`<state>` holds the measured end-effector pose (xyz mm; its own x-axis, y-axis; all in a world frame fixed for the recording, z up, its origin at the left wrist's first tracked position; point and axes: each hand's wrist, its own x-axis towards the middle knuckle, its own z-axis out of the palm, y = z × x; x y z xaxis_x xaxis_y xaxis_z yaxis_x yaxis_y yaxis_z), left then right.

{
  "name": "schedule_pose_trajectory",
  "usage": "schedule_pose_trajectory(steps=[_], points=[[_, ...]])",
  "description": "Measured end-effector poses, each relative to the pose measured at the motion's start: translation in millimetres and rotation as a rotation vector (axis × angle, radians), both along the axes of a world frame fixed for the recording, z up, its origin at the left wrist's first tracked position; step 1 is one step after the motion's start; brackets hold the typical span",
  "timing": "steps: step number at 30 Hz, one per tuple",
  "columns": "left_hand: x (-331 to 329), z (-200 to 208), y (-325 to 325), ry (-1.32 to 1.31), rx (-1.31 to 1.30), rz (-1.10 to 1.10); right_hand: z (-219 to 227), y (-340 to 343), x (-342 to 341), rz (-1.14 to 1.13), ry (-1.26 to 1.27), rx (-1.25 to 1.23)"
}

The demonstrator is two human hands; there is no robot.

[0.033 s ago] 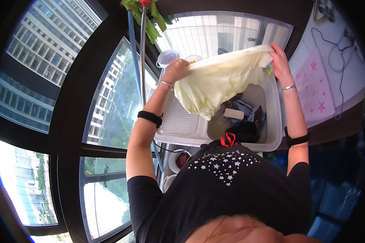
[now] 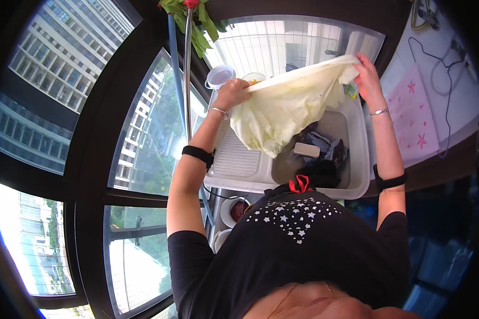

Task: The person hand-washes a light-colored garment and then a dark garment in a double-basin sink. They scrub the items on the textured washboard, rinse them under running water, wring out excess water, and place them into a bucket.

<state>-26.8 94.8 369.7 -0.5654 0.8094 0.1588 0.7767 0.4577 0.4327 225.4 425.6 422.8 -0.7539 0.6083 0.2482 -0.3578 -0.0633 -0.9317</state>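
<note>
Stretched between my raised hands is a pale yellow cloth (image 2: 287, 101) with greenish-yellow stains, its lower part hanging in folds. My left hand (image 2: 232, 94) is closed round its left end, above the ribbed washboard. My right hand (image 2: 366, 77) pinches the top right corner. Below the cloth lies a laundry sink (image 2: 363, 154) holding greyish water. A light-coloured soap bar (image 2: 306, 149) rests on dark wet clothes (image 2: 332, 151) in the basin. The cloth hides the back of the sink.
The ribbed washboard (image 2: 237, 154) forms the sink's left side. A white bucket (image 2: 220, 77) stands behind it, near the windows. To the left rise a metal pole (image 2: 188, 74) and a blue pole (image 2: 178, 74). A pink starred sheet (image 2: 412, 114) and a cable (image 2: 450, 90) are at right.
My right hand has risen slightly, lifting the cloth's right corner. The cloth's lower folds have shifted a little. My left hand has barely moved.
</note>
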Motion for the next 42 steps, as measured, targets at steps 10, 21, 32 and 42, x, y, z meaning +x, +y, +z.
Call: schedule_pose_trajectory(steps=[10, 21, 32, 42], points=[[-2.2, -10.1, 19.0, -0.768, 0.569, 0.328, 29.0, 69.1, -31.2, -0.080, 0.195, -0.245], [42.7, -142.1, 107.1, -0.939, -0.011, 0.075, -110.4, 93.6, -33.5, -0.021, 0.031, -0.417], [95.2, -307.4, 247.2, -0.611, 0.241, 0.271, -75.4, 125.0, -10.7, -0.216, 0.223, -0.725], [100.3, -332.4, 181.0, -0.327, -0.310, 0.013, -397.2, 147.3, -10.7, 0.191, -1.219, 0.947]])
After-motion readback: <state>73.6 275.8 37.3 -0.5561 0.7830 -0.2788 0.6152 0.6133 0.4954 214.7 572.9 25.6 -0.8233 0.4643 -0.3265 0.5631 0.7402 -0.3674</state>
